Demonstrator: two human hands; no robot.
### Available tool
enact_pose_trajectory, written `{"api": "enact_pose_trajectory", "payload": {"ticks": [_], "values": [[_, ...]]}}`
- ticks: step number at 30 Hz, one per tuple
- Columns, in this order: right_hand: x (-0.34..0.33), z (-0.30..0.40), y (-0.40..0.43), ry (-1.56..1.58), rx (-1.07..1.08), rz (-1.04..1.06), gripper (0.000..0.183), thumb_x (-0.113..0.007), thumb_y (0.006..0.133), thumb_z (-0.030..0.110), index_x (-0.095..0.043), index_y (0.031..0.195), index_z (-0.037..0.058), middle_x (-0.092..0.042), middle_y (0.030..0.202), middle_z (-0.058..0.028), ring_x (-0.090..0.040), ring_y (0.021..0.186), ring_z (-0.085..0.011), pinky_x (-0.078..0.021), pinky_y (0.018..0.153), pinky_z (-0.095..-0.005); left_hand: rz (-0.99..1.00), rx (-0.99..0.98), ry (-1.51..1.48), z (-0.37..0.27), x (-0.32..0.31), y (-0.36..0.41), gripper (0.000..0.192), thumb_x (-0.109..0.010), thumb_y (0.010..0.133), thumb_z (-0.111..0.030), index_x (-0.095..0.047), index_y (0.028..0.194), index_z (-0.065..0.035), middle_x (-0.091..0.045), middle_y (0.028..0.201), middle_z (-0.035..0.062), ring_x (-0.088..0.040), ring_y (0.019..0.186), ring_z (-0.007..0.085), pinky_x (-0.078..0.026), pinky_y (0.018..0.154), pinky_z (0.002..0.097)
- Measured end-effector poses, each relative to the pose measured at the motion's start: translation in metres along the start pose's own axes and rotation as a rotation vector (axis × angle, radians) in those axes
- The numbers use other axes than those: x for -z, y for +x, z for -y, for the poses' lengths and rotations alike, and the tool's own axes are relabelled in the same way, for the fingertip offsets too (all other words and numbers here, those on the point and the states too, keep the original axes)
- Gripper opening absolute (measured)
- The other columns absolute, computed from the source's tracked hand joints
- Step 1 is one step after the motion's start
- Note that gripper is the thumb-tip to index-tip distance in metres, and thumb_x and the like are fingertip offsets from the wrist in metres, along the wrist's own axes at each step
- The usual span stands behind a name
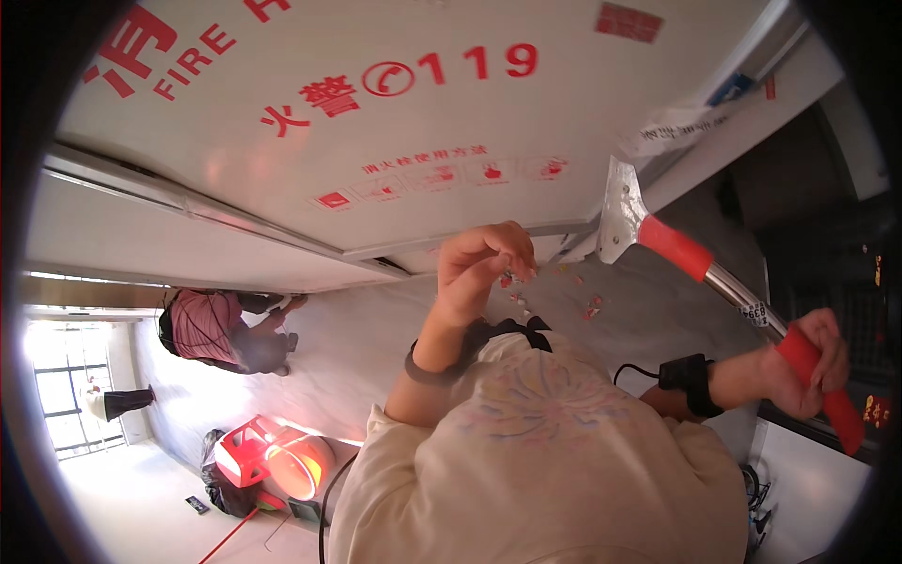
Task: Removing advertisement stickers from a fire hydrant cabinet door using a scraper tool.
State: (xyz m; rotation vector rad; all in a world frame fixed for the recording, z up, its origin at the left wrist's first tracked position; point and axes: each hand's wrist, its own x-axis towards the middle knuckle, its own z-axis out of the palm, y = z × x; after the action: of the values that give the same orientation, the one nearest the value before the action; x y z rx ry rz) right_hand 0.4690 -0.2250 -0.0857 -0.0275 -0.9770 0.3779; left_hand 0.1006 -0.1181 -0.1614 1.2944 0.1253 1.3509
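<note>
My right hand grips the red lower handle of a long scraper. Its flat metal head points up toward a white fire-hydrant cabinet door printed with red writing and pictograms. A torn, peeling paper sticker hangs at the door's right edge, near the scraper head. My left hand is raised below the door's lower edge, fingers curled in toward the thumb. Whether a scrap is pinched there I cannot tell. Small paper scraps lie on the floor beyond it.
Another person crouches by the wall at left; a further person stands near the bright window. A red stool, an orange-red bucket and a black plastic bag stand at lower left. Dark glossy doors are at right.
</note>
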Motion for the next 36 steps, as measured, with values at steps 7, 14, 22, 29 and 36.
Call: {"api": "enact_pose_trajectory", "payload": {"ticks": [7,14,22,29,36], "values": [[-0.027,-0.045,-0.015,0.161,-0.024,-0.049,0.022,-0.057,0.060,0.007,-0.043,0.067,0.0219,-0.043,0.067,0.0107,-0.048,0.061,-0.0023,-0.0313,0.082,-0.0292,-0.181,0.173,0.018,-0.049,0.020,0.016,0.014,-0.053,0.087,-0.011,-0.060,0.083,0.0012,-0.063,0.078,0.0130,-0.057,0.069,0.0216,-0.039,0.083,0.0395],[-0.032,-0.068,-0.008,0.363,0.140,-0.168,0.026,-0.061,0.058,0.005,-0.043,0.069,0.0202,-0.045,0.068,0.0088,-0.050,0.063,-0.0031,-0.0349,0.080,-0.0250,-0.116,-0.020,0.185,-0.056,0.049,0.030,0.028,-0.048,0.097,-0.020,-0.057,0.082,0.0021,-0.062,0.077,0.0115,-0.060,0.076,0.0169,-0.048,0.078,0.0314],[-0.036,-0.080,0.066,0.612,0.175,-0.179,0.018,-0.056,0.066,0.002,-0.043,0.071,0.0132,-0.048,0.066,0.0048,-0.052,0.055,-0.0045,-0.0429,0.069,-0.0230,-0.185,-0.244,0.748,-0.095,0.007,0.073,0.022,-0.047,0.084,0.011,-0.061,0.101,0.0068,-0.067,0.091,0.0150,-0.065,0.087,0.0245,-0.049,0.084,0.0375],[-0.019,-0.106,0.081,0.863,0.019,0.036,0.025,-0.058,0.060,-0.003,-0.043,0.070,0.0147,-0.049,0.066,0.0057,-0.053,0.060,-0.0062,-0.0404,0.076,-0.0237,-0.431,-0.312,-0.235,-0.090,-0.009,0.066,0.018,-0.057,0.086,0.003,-0.060,0.102,-0.0041,-0.066,0.095,0.0092,-0.065,0.082,0.0187,-0.049,0.091,0.0434],[-0.006,-0.120,0.101,0.827,-0.034,0.044,0.022,-0.053,0.061,-0.001,-0.043,0.067,0.0175,-0.049,0.064,0.0089,-0.052,0.060,-0.0040,-0.0385,0.077,-0.0239,-0.475,-0.294,-0.415,-0.100,-0.033,0.055,0.023,-0.053,0.092,-0.002,-0.054,0.114,-0.0090,-0.064,0.103,0.0097,-0.064,0.089,0.0171,-0.049,0.094,0.0370]]}}
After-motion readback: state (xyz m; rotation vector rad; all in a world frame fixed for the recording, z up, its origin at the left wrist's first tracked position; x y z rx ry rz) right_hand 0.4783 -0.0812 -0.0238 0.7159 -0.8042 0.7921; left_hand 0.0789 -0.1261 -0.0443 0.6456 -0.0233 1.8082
